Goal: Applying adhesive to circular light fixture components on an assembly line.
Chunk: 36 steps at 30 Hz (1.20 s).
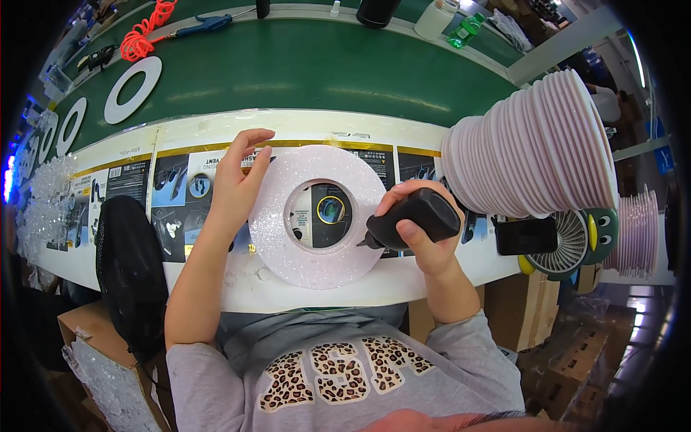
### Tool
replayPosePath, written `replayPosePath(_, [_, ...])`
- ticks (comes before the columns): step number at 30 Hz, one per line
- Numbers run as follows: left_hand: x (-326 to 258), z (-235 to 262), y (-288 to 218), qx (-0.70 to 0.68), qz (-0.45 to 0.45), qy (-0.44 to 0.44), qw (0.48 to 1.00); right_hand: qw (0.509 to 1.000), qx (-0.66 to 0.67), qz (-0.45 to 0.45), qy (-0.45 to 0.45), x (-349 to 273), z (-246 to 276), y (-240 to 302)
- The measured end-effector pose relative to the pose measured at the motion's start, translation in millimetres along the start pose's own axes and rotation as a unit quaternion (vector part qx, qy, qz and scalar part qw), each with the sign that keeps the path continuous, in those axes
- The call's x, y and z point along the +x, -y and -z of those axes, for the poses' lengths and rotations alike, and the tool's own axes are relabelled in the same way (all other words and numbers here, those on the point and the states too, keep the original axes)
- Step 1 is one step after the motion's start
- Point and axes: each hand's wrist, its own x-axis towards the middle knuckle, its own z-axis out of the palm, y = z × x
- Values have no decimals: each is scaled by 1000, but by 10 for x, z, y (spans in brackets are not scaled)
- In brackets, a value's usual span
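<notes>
A black plastic squeeze bottle (425, 216) is gripped in the right hand (433, 252), its nozzle (371, 241) pointed at the lower right of a flat, glittery, pale pink ring (317, 270). The left hand (236, 173) is held open beside the ring's upper left edge; whether contact is made cannot be told. The ring is laid over printed sheets on the white tabletop (389, 289). Farther right, 1 tall, pale pink ribbed stack (533, 151) is placed.

Centre: flat ring (309, 271), pale pink with silver-white glitter; squeeze bottle (433, 210), black. Upper left: coiled air hose (137, 45), orange-red. Top: work surface (302, 72), green. Right: stacked rings (525, 147), pale pink. Bottom: T-shirt (324, 419), grey, with leopard-spotted lettering (288, 392).
</notes>
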Motion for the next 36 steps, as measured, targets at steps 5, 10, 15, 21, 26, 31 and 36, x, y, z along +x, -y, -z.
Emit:
replayPosePath(5, [-2,-8,-9,-5,1,1,1000,1000,2,9,-5,5,-5,20])
replayPosePath(10, [-4,-6,-35,-6,4,-9,1000,1000,3,15,-25,10,52,79])
replayPosePath(15, [1,-16,-37,-11,10,-7,1000,1000,16,-10,-6,20,122,131])
replayPosePath(21, [2,-13,-13,1,-2,-9,1000,998,20,-56,28,25,121,171])
replayPosePath(26, [-11,-8,-47,1,4,-10,1000,997,20,-70,38,25,118,163])
replayPosePath(31, [-11,-8,-34,0,0,-8,1000,997,21,-66,45,22,109,142])
replayPosePath(36, [-3,-6,-38,-2,-1,-10,1000,997,19,-65,48,36,113,139])
